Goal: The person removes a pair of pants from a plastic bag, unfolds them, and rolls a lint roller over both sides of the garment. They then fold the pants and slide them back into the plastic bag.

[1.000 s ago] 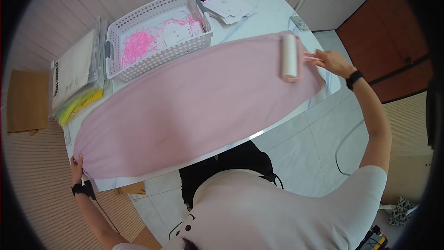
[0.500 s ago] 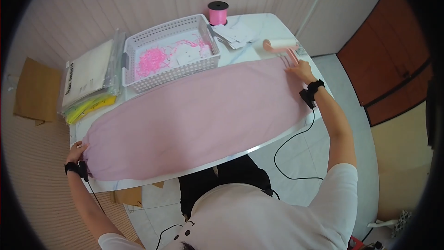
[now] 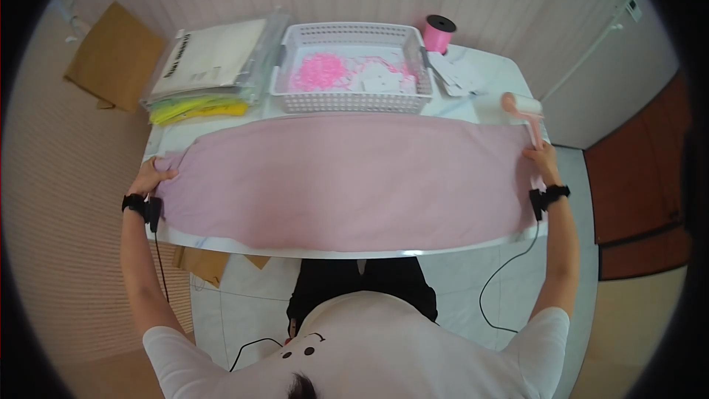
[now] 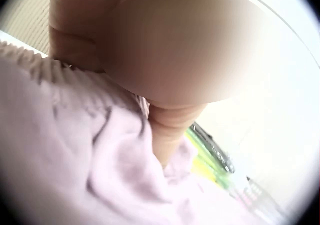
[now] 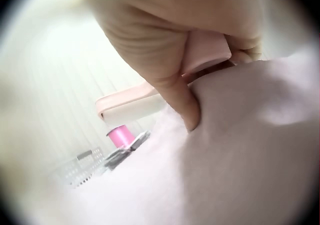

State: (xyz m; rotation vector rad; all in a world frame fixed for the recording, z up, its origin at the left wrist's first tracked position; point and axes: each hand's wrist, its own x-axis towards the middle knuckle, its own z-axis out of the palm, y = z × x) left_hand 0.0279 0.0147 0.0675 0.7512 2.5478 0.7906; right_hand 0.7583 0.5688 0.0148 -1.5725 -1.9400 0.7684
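Observation:
A long pink garment [image 3: 347,177] lies spread across the table, its left end drawn in by a gathered elastic edge [image 4: 65,85]. At that end my left hand [image 3: 153,176] pinches the cloth, thumb on top and fingers toward the edge. My right hand [image 3: 545,162] is at the opposite end. It holds the pink handle [image 5: 207,52] of a lint roller [image 3: 527,108], while the thumb [image 5: 185,107] presses on the cloth. The white roll points away from me, past the garment's far right corner. The right fingers are partly hidden behind the cloth.
Behind the garment stands a white perforated basket [image 3: 354,103] with pink shredded paper and white cards. A pink ribbon spool [image 3: 437,35] and white cards [image 3: 456,74] are to its right. Bagged packages [image 3: 210,55] lie at left. Cables hang from both wrist cameras.
The lint roller has left the cloth and now points past its far right corner. My right hand has come to the garment's right end. The head view has turned; the left hand keeps its hold.

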